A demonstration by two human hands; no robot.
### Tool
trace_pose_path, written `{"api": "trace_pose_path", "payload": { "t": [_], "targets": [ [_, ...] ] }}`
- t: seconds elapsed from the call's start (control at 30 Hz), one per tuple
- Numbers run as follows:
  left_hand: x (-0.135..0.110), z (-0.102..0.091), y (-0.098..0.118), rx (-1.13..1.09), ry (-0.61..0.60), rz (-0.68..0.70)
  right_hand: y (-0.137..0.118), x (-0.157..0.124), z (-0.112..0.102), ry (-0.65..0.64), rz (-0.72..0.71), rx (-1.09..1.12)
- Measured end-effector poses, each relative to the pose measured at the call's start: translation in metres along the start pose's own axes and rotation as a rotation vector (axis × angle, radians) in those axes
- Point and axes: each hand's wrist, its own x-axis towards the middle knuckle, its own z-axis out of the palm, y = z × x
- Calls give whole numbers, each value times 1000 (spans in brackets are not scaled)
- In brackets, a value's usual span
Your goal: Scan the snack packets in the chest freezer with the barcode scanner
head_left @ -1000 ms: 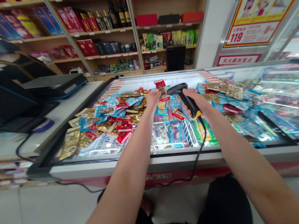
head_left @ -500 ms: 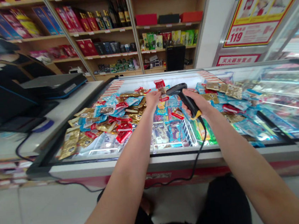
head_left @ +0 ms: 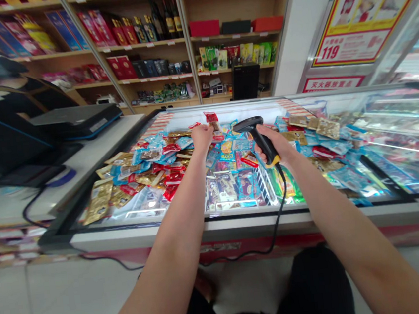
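The black barcode scanner (head_left: 262, 141) has a yellow band at its base.

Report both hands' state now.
Left hand: closed, pinching a red packet.
Right hand: closed around a black barcode scanner.

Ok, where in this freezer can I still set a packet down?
Bare white liner shows at the far end, behind the packets, and a strip lies at the near rim, right of the gold packets. Around the left hand and right hand it is crowded.
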Motion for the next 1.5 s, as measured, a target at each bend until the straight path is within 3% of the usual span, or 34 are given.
{"api": "trace_pose_path", "payload": {
  "t": [0.2, 0.27, 0.43, 0.67, 0.8, 0.9, 1.1, 1.2, 1.3, 1.5],
  "targets": [
    [-3, -29, -8, 189, 161, -16, -1, 0, -1, 29, 14, 18],
    [-9, -30, -9, 292, 142, 24, -1, 0, -1, 36, 18, 24],
    [-17, -22, -16, 488, -25, 46, 1, 0, -2, 45, 5, 27],
    [-20, -16, -15, 506, 71, 73, 1, 1, -4, 53, 16, 34],
    [-28, -4, -2, 471, 104, 198, -1, 3, -8, 90, 20, 28],
    [-35, 11, 12, 441, -13, 311, -3, 4, -11, 135, 35, 34],
    [-46, 53, 39, 382, -390, 484, -5, 8, -16, 204, 18, 50],
    [-47, 64, 47, 361, -545, 467, -4, 9, -17, 235, 10, 79],
    [-46, 64, 50, 376, -560, 380, -4, 9, -18, 239, 3, 101],
    [-43, 58, 48, 381, -433, 221, -5, 10, -18, 227, 2, 114]
  ]
}}
